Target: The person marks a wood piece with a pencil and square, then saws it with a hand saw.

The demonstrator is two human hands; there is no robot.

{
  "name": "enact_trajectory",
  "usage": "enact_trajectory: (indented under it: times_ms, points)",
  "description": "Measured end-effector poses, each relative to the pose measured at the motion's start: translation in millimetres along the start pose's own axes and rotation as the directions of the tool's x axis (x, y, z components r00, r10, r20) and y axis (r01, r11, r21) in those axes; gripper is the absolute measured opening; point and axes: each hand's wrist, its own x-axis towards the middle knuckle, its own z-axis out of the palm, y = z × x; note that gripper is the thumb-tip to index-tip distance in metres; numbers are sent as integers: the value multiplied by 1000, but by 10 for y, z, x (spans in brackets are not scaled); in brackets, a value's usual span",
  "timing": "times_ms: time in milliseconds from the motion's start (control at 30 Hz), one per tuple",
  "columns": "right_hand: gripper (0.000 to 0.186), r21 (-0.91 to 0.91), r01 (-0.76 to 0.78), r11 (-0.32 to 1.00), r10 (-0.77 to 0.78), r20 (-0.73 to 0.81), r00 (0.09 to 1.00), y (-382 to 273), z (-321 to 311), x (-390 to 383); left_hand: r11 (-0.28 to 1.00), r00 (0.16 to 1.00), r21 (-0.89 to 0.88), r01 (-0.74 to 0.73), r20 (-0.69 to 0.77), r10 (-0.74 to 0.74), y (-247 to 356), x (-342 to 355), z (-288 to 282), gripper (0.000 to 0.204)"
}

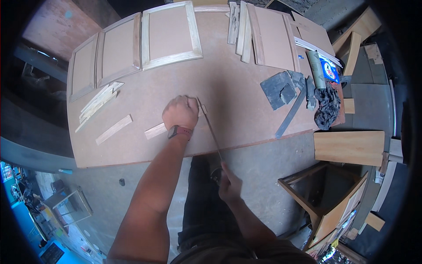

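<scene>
My left hand is closed over a narrow wood strip, pressing it on the brown tabletop. The strip's pale short end shows just right of my knuckles. Across that end lies a long, thin, dark blade, seen nearly edge-on, so I cannot tell whether it is a saw or a file. My right hand is wrapped round its near end, below the table's front edge. Left of my left hand lie another wood strip and a small pile of pale strips.
Framed panels line the table's far left, and more panels the far right. Dark sandpaper sheets, a flat grey strip and a crumpled black cloth lie at right. A wooden frame stands on the floor.
</scene>
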Motion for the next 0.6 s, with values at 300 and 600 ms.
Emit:
enact_trajectory:
  times_ms: [300, 600]
  points:
    - [40, -20, 42, 999, -41, 28, 999, -5, -12, -46, 1000, 1000, -2, -26, 3, 26, -10, -25, -15, 32]
    - [38, -17, -5, 1000, 5, 28, 1000, -8, 116, 73, 1000, 1000, 11, -12, 3, 12, -18, -57, 15, 32]
